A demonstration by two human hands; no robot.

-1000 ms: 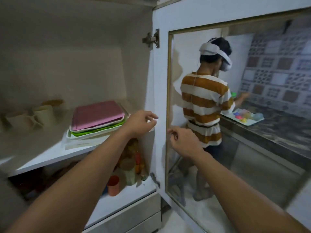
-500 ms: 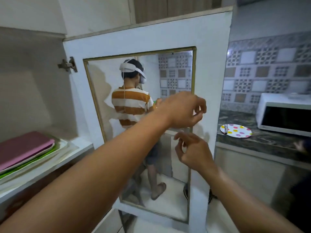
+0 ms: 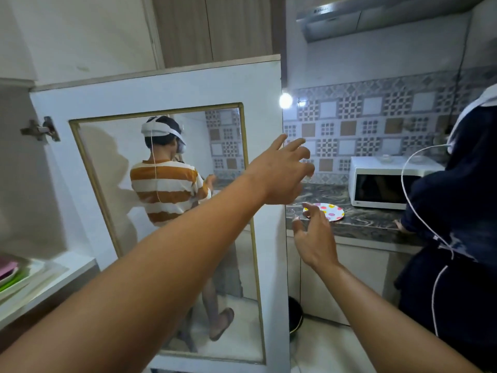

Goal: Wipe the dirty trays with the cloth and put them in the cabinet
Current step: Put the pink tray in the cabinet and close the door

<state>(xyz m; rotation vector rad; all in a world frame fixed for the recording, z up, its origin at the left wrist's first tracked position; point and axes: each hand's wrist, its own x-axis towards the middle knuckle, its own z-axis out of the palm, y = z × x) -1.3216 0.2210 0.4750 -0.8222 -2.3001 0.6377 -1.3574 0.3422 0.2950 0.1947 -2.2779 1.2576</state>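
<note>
1. Head view, hands. The left hand (image 3: 282, 170) is held out at the free upright edge of the white cabinet door with a brass-framed glass panel (image 3: 172, 87). Its fingers are spread and straight and grasp nothing. Whether it touches the door edge cannot be told. The right hand (image 3: 314, 238) is lower and just past that edge, fingers loosely spread, likewise released and empty.

2. Head view, task items. The flat plastic trays, pink over green over white (image 3: 10, 275), are stacked on the white cabinet shelf (image 3: 61, 273) at the far left border. Only a corner shows, so their long axis cannot be judged. No cloth is in view.

3. Head view, governing relation. The trays lie well to the left of both hands, with the whole width of the open door between. Both hands point right, away from the shelf. The left hand is nearer the door edge. The right is nearer the dark marbled counter (image 3: 363, 222).

4. Head view, containers. The cabinet stands open with the trays inside. On the counter are a round white plate with coloured dots (image 3: 332, 212), near the right fingertips but apart from them, and a white microwave oven (image 3: 376, 184) further right.

5. Head view, bystanders. A person in dark clothing (image 3: 457, 224) stands at the counter. A person in a striped shirt (image 3: 166, 189) shows in the glass.

6. Judgement. The visible trays appear stowed. The next move is probably either closing the door by its free edge, for which the left hand is better placed, or a reach to the counter. The left forearm crosses the panel and would have to clear any door swing.
</note>
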